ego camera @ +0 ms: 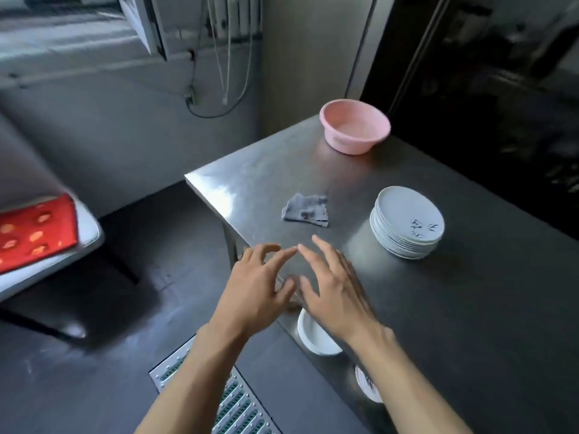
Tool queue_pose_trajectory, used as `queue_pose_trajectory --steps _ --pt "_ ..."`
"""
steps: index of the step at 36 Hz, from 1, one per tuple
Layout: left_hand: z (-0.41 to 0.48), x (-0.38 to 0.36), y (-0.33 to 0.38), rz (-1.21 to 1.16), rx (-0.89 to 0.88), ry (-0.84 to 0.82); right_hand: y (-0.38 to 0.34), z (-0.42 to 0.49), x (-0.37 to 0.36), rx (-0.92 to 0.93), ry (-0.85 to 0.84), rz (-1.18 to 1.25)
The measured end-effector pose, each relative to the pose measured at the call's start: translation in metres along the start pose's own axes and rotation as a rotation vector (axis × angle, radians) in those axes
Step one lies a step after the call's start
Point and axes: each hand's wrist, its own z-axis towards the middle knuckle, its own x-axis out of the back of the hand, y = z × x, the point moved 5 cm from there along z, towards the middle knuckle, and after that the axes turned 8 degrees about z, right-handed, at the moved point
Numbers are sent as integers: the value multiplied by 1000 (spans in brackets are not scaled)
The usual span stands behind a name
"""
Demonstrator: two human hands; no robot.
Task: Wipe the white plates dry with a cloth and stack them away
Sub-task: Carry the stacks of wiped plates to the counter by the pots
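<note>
A stack of several white plates (407,222) stands on the steel table (454,308), the top one marked with dark writing. A crumpled grey cloth (306,210) lies on the table left of the stack. Both hands hover over the table's near left edge with fingers spread, holding nothing: my left hand (257,286) and my right hand (332,283), fingertips nearly meeting. Under my right wrist a white bowl (313,336) sits at the table edge, partly hidden. Another white dish (366,383) peeks out beneath my right forearm.
A pink plastic basin (355,126) sits at the table's far corner. Left of the table is dark floor with a metal drain grate (219,399). A white seat with a red cushion (34,233) stands at far left. Cables hang on the back wall.
</note>
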Motion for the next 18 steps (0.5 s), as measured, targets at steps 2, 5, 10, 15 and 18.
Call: queue_pose_trajectory --steps 2,5,10,15,18 --pt "21 4 18 48 -52 -34 16 7 24 -35 13 -21" --pt "53 5 48 66 -117 -59 49 15 59 -110 54 -22" --pt "115 -17 96 61 -203 -83 118 29 101 -221 160 -8" --pt "176 -63 135 58 -256 -154 200 49 118 -371 217 12" --pt "204 -94 150 116 -293 -239 242 56 118 -443 274 17"
